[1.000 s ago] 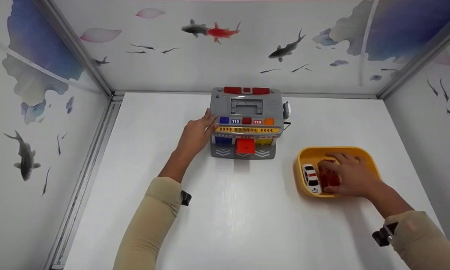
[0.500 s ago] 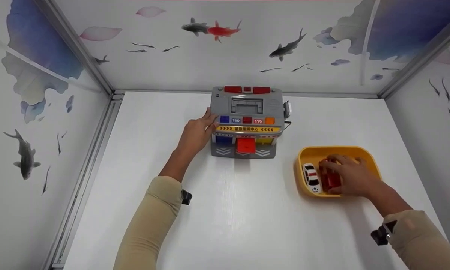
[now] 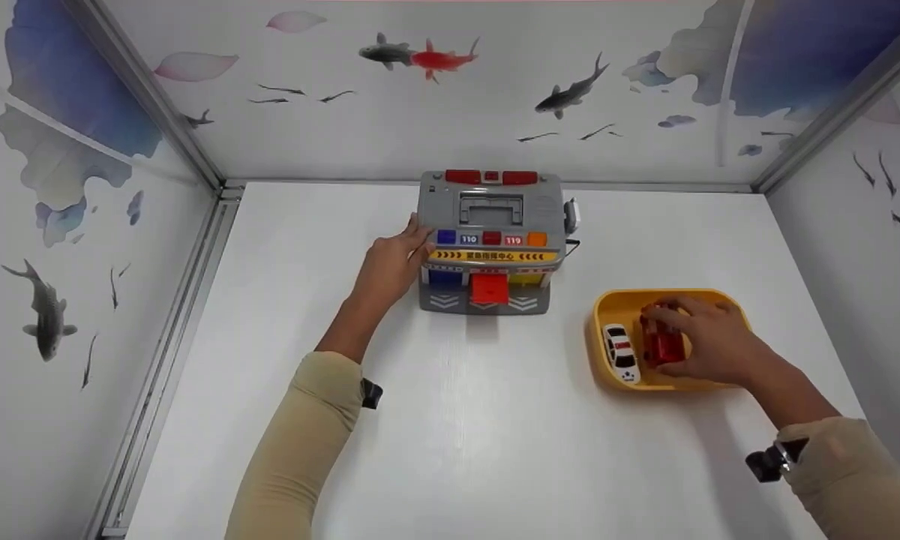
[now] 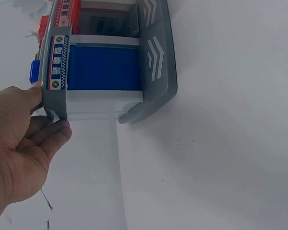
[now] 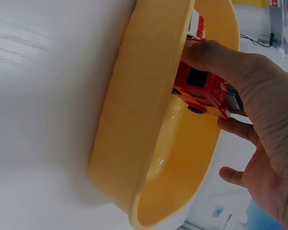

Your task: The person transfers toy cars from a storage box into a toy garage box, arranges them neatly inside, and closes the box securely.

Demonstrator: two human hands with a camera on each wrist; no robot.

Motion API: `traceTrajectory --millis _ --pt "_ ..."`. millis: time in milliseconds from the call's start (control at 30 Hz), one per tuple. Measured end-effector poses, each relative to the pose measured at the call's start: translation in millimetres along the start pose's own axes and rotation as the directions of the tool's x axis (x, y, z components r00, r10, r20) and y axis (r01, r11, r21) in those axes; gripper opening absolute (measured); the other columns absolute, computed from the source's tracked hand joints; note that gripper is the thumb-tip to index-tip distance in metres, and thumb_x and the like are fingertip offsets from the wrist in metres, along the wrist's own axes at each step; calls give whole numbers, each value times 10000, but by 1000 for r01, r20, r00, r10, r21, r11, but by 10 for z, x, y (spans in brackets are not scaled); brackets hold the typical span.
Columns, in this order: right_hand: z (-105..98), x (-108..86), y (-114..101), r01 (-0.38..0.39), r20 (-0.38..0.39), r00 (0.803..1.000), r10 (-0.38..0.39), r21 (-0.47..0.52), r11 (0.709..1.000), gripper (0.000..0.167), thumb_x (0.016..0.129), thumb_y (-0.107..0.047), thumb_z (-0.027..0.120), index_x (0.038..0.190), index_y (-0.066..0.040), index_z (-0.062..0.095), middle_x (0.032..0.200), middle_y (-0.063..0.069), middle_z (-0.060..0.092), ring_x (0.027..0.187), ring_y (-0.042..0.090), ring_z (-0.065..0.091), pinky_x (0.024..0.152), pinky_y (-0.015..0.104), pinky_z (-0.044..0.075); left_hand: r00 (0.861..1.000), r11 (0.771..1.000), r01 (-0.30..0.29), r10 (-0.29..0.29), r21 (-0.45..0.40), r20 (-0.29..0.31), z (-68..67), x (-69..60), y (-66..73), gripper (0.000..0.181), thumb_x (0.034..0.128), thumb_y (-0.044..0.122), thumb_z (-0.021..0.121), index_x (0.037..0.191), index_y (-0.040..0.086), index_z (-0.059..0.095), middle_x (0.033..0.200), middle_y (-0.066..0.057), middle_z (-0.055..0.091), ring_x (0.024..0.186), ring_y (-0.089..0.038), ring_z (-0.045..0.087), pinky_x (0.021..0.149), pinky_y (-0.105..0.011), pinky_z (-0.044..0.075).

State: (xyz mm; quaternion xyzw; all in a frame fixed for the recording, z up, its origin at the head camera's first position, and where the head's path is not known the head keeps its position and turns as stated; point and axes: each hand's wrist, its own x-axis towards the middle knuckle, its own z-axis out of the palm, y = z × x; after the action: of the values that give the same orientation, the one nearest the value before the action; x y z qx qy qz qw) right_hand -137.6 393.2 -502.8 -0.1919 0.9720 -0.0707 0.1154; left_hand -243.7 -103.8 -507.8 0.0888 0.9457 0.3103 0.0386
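A grey toy station (image 3: pixel 491 214) stands near the back of the table, its red middle door (image 3: pixel 490 289) raised outward. My left hand (image 3: pixel 390 266) grips the station's left edge; in the left wrist view, thumb and fingers of that hand (image 4: pixel 24 143) pinch the roof edge beside the blue door (image 4: pixel 105 68). Inside the yellow bin (image 3: pixel 596 356), my right hand (image 3: pixel 720 341) holds a red toy truck (image 3: pixel 661 345), seen in the right wrist view as a red vehicle (image 5: pixel 204 88) between thumb and fingers. A white toy car (image 3: pixel 621 354) lies to its left.
The white table (image 3: pixel 450 435) meets a back wall (image 3: pixel 450 135) painted with fish, with side walls at left and right. A white part and a thin black loop (image 3: pixel 573 247) stick out from the station's right side.
My right hand has shifted slightly, and the red truck in it has moved a little up and away from the bin's near side. The left hand keeps its hold on the station.
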Motion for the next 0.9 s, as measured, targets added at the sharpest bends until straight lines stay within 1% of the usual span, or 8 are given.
traceTrajectory --millis 133,367,500,767,900 --pt "-63 23 -63 11 -11 1000 -12 -3 1000 817 797 -356 1004 1513 -178 654 1558 219 577 1412 497 547 1131 922 310 1000 1000 -4 4 -1 -6 -6 -3 1 521 1160 406 576 1641 207 545 1764 -58 376 1576 -302 513 1289 -460 461" --pt "-143 66 -180 75 -75 994 -79 -56 996 794 784 -386 1011 1478 -197 673 1509 163 611 1382 452 592 1106 875 407 1000 1000 12 -12 15 5 -1 -5 16 531 1162 422 566 1656 232 523 1776 -39 356 1587 -294 507 1301 -459 448" --pt "-167 96 -238 90 -74 993 -94 -61 994 815 789 -397 1005 1500 -201 659 1529 169 600 1389 445 592 1116 866 409 1000 1000 18 -18 13 8 -1 -2 22 531 1161 422 566 1656 233 520 1778 -42 351 1594 -292 498 1306 -456 441" --pt "-212 192 -398 93 -49 994 -94 -32 995 855 811 -412 988 1557 -212 620 1563 173 574 1407 424 562 1153 832 397 1000 1000 26 -26 4 15 -8 -3 22 531 1163 421 564 1659 237 516 1783 -35 342 1598 -288 492 1308 -453 439" --pt "-214 254 -504 115 -55 992 -117 -30 993 837 818 -420 975 1551 -211 630 1571 163 573 1410 419 566 1147 830 411 1000 1000 12 -11 -6 5 -5 0 17 519 1163 413 568 1644 220 540 1770 -57 366 1594 -296 494 1309 -461 437"
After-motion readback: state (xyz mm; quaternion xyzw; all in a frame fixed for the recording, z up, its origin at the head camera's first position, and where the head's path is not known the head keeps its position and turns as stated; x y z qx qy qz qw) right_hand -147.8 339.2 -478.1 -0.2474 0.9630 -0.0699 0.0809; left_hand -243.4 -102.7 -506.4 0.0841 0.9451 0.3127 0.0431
